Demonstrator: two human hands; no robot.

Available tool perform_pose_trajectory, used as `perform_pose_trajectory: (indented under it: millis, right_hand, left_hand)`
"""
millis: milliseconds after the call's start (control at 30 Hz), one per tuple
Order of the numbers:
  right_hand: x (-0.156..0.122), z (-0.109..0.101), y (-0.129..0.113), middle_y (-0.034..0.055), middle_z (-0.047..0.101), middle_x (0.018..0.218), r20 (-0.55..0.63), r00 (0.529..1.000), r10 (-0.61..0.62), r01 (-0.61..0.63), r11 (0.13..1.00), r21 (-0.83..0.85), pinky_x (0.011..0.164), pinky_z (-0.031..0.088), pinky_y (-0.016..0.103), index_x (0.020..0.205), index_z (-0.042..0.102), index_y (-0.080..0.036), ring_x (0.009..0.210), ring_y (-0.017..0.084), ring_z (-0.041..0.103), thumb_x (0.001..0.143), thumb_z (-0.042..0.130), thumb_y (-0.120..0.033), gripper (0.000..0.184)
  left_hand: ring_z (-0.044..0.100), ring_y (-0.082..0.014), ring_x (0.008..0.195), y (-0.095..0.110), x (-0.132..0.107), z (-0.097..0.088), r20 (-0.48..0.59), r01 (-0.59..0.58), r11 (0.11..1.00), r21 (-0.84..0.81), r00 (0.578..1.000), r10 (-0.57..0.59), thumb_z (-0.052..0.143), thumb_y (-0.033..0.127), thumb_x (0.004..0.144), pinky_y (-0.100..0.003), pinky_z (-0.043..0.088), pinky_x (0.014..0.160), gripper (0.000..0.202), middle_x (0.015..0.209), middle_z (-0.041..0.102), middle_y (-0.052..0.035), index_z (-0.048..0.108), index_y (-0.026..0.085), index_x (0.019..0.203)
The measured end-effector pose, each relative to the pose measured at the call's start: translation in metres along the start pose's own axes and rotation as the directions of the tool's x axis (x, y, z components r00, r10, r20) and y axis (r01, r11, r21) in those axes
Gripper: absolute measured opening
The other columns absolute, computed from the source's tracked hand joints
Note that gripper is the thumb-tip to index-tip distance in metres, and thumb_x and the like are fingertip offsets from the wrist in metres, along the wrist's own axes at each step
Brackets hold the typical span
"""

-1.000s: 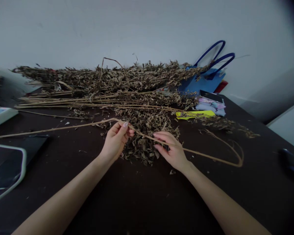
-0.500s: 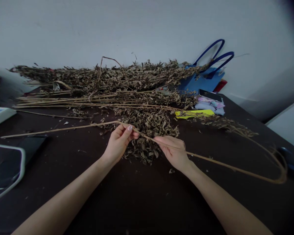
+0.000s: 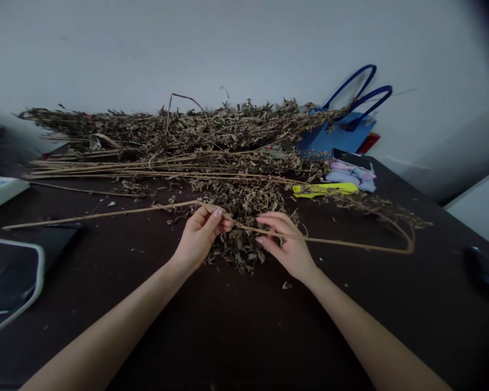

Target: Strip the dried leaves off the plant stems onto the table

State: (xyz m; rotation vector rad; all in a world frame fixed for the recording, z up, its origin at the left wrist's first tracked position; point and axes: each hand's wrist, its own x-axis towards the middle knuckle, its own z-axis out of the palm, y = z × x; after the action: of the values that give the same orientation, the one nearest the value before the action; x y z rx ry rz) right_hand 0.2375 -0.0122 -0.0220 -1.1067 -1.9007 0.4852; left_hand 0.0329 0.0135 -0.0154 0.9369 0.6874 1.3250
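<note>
Moved: the dry stem's hooked right end has swung in from the far right edge of the table and now lies beside the scattered leaves; the right hand sits a little higher than before, while the left hand has hardly shifted.
Surface: dark table, dusted with leaf crumbs.
Room: plain pale wall behind, close to the table's far edge.
Stem: one long bare stalk, running from the left part of the table, through both hands, out to a curl at the right.
Left grip: thumb and fingertips pressed together on the stem, at its highest point.
Right grip: thumb and forefinger pinching the stem just right of the left hand, the other fingers loosely curled.
Under the hands: leaf pile, loose and dry, directly below the held stretch.
Behind: stalk bundle lying across the table's back.
Far right: blue bag against the wall, yellow sheet in front of it.
Left edge: white-rimmed dark pad.
</note>
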Motion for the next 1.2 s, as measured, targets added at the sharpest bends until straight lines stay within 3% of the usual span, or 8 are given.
perform_pose_trajectory:
  millis: [133,300,433,633,900,1067,1200]
  right_hand:
    - [-0.003,0.001,0.002,0.0041,0.054,0.101,0.054,0.993,0.106,-0.117,0.953,0.279,0.060,0.047,0.028,0.106,0.059,-0.026,0.062,0.009,0.051,0.083,0.058,-0.029,0.023]
    - [-0.008,0.013,0.002,0.0007,0.059,0.077,0.094,0.974,0.206,-0.221,0.777,0.590,0.049,0.045,0.024,0.104,0.059,-0.024,0.053,0.009,0.050,0.088,0.049,-0.033,0.021]
    - [-0.009,0.014,-0.005,0.0020,0.061,0.079,0.052,0.985,0.163,-0.167,0.839,0.518,0.056,0.048,0.026,0.101,0.062,-0.022,0.059,0.010,0.056,0.089,0.048,-0.030,0.020]
    - [-0.010,0.009,-0.017,0.0035,0.060,0.084,-0.025,0.999,-0.021,0.027,0.973,0.229,0.064,0.049,0.029,0.100,0.063,-0.022,0.070,0.013,0.058,0.087,0.049,-0.019,0.020]
    - [-0.016,0.010,-0.027,0.0064,0.060,0.097,0.072,0.972,-0.225,0.217,0.971,0.100,0.073,0.049,0.029,0.109,0.058,-0.022,0.085,0.015,0.058,0.084,0.048,-0.009,0.029]
    - [-0.015,0.009,-0.027,0.0064,0.060,0.097,0.072,0.972,-0.222,0.214,0.971,0.105,0.073,0.049,0.029,0.109,0.059,-0.023,0.085,0.015,0.058,0.085,0.047,-0.010,0.029]
    - [-0.014,0.010,-0.024,0.0048,0.060,0.091,0.023,0.993,-0.118,0.113,0.981,0.157,0.068,0.050,0.030,0.105,0.061,-0.023,0.076,0.014,0.058,0.086,0.047,-0.015,0.025]
  left_hand:
    - [0.057,-0.0085,0.066,-0.001,-0.001,0.001,0.001,0.014,1.000,-0.004,1.000,-0.014,0.060,0.020,0.080,-0.021,0.047,0.064,0.007,0.076,0.059,-0.0010,0.058,0.014,0.080]
    - [0.058,-0.0100,0.065,-0.003,0.001,-0.002,0.006,0.090,0.995,0.049,0.996,-0.090,0.058,0.024,0.082,-0.023,0.048,0.063,0.012,0.075,0.060,-0.0031,0.059,0.012,0.082]
    - [0.060,-0.0118,0.066,-0.007,-0.001,-0.002,0.057,0.184,0.979,0.085,0.980,-0.189,0.055,0.031,0.084,-0.025,0.049,0.064,0.020,0.076,0.062,-0.0049,0.059,0.012,0.089]
    - [0.060,-0.0114,0.063,-0.005,-0.010,0.008,0.126,0.232,0.947,0.220,0.956,-0.264,0.058,0.035,0.081,-0.023,0.047,0.056,0.023,0.078,0.064,-0.0065,0.057,0.012,0.082]
    - [0.055,-0.0104,0.046,-0.001,-0.018,0.016,0.074,0.216,0.897,0.387,0.962,-0.264,0.059,0.040,0.079,-0.021,0.040,0.042,0.027,0.056,0.058,-0.0004,0.053,0.014,0.076]
    - [0.054,-0.0101,0.045,0.001,-0.019,0.017,0.093,0.222,0.891,0.396,0.955,-0.280,0.061,0.031,0.077,-0.020,0.041,0.043,0.019,0.054,0.057,0.0018,0.052,0.014,0.079]
    - [0.056,-0.0097,0.051,0.006,-0.020,0.018,0.117,0.216,0.911,0.351,0.955,-0.271,0.060,0.024,0.077,-0.020,0.042,0.047,0.016,0.062,0.059,0.0008,0.054,0.013,0.087]
